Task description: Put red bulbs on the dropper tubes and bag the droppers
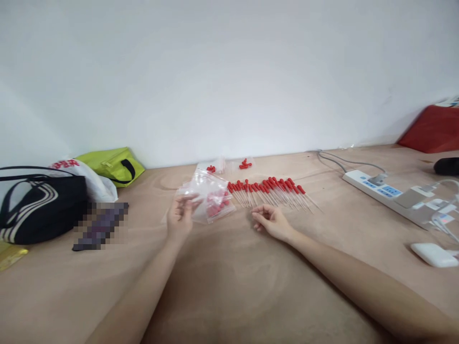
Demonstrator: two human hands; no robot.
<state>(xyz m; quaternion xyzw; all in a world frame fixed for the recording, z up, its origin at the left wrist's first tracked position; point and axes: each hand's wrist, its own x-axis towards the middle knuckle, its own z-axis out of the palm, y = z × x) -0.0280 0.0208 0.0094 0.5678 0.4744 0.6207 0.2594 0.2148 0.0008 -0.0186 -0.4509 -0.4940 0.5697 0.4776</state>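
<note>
My left hand (181,212) is over the left side of some clear zip bags (202,179), its fingers loosely bent and apart. Whether it touches the plastic I cannot tell. Red rubber-like caps (217,203) show through the front bag. My right hand (271,222) hovers low over the table, fingers loosely curled, thumb near the index finger, no object visible in it. Just beyond it lies a row of several thin pale sticks (289,197) with red tips, side by side. More small red pieces (245,164) lie on plastic behind the row.
A white power strip (369,187) with plugs and cables stands on the right, near a white charging case (433,254). Black bag (46,205), white plastic bag (103,186) and green pouch (111,162) sit left. A red bag (432,129) is at far right; a wall (229,81) closes the back.
</note>
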